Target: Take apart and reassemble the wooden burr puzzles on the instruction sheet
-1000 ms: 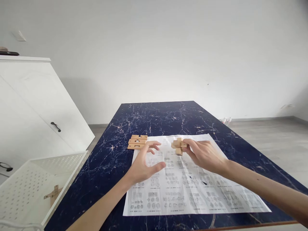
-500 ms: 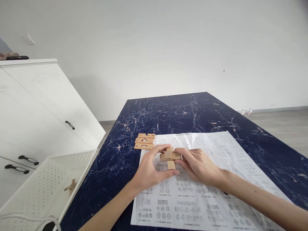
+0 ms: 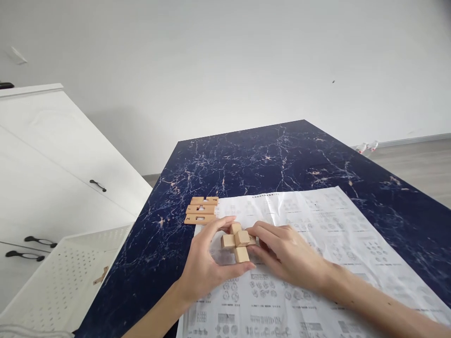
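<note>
A wooden burr puzzle [image 3: 241, 238] of interlocking light-brown blocks is held over a printed sheet, its square block ends pointing several ways. My left hand [image 3: 206, 263] curves around its left side, fingers at the top and thumb below. From the right, my right hand [image 3: 282, 249] pinches the puzzle's right-hand block between thumb and fingers. Behind the left hand, three flat wooden pieces [image 3: 200, 210] with cut-outs and printed numbers lie side by side on the table.
The white instruction sheet [image 3: 317, 291], printed with small diagrams, covers part of the dark blue marbled table [image 3: 239, 164]. At left stand a white cabinet [image 3: 63, 155] with black handles and a white perforated basket [image 3: 56, 277] with a small wooden piece [image 3: 101, 276] inside.
The puzzle has turned in my hands, so its left block and front end face me more. Both hands stay on it, while the whole view has shifted slightly.
</note>
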Motion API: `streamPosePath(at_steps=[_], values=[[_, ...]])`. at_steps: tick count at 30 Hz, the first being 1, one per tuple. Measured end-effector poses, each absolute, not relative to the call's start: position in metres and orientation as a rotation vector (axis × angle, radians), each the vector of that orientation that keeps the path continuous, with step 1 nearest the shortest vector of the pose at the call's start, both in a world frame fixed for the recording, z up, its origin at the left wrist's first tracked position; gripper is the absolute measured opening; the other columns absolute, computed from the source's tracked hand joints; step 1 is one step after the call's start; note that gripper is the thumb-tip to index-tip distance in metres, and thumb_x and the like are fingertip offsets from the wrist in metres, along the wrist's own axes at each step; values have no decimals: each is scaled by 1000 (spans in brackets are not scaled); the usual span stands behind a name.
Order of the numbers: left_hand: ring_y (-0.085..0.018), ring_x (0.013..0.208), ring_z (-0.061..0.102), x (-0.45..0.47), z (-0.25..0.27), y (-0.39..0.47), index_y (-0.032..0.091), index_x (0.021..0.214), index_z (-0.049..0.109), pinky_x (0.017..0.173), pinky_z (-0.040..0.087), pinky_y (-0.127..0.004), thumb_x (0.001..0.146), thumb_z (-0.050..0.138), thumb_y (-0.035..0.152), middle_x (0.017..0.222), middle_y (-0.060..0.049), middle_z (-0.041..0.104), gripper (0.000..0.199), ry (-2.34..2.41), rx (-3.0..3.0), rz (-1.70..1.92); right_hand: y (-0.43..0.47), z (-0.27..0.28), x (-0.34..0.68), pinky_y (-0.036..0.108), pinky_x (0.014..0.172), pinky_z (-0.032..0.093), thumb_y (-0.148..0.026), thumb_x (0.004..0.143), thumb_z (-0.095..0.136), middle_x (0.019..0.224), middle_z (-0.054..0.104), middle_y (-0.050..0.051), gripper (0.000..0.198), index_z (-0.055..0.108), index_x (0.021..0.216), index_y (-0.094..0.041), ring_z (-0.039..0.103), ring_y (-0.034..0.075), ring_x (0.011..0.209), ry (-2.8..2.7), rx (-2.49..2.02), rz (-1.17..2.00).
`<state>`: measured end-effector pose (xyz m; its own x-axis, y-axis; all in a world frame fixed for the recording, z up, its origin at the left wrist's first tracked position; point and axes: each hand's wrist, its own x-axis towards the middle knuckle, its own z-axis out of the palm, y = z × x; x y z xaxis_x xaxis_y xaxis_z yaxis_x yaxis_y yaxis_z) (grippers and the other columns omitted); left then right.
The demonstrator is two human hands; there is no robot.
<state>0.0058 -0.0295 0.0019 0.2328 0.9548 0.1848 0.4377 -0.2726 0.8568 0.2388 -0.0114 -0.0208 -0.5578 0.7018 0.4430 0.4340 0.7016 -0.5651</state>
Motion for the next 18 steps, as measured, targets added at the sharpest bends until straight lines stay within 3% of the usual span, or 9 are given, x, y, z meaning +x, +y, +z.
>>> streamPosePath(at_steps=[6, 18], values=[[-31, 108, 74, 10, 4, -31, 28, 136, 65, 100, 59, -46, 68, 99, 42, 116, -7, 77, 77, 1356, 1768, 998, -16, -21, 233, 29, 54, 39, -25, 112, 44, 81, 67, 1, 24, 66, 111, -19, 56, 13, 58, -2169, -898, 444], [-29, 104, 75, 15, 10, -33, 26, 133, 66, 98, 60, -47, 73, 94, 43, 112, -7, 78, 69, 1383, 1651, 1038, -21, -19, 224, 30, 49, 39, -21, 114, 45, 79, 66, 1, 19, 63, 112, -16, 53, 13, 53, -2118, -891, 153]])
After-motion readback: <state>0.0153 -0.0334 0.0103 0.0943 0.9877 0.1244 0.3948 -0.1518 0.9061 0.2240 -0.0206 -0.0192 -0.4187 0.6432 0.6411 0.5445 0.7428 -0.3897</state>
